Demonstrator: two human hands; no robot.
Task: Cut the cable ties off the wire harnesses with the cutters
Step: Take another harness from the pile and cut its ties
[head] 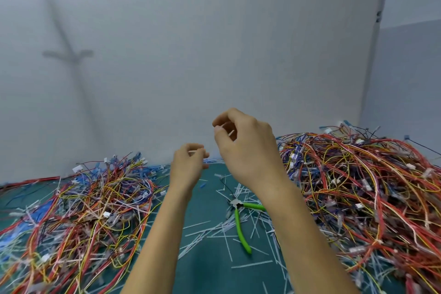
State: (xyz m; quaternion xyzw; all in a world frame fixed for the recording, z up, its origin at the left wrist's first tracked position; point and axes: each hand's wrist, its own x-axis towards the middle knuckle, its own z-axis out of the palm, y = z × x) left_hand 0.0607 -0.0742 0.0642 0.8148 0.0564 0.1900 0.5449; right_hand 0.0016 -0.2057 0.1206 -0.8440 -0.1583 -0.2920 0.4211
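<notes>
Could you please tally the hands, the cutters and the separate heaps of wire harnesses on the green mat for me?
Hands: 2 (left hand, right hand)
Cutters: 1
Wire harness heaps: 2 (left heap, right heap)
Total: 5

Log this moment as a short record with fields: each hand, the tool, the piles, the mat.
left hand: left hand raised, pinches a thin white strip
right hand: right hand raised higher, pinches a small white piece; too small to tell what it is
tool: green-handled cutters lie unheld on the green mat
piles: left wire pile; taller right wire pile
debris: cut ties scattered around the cutters
</notes>
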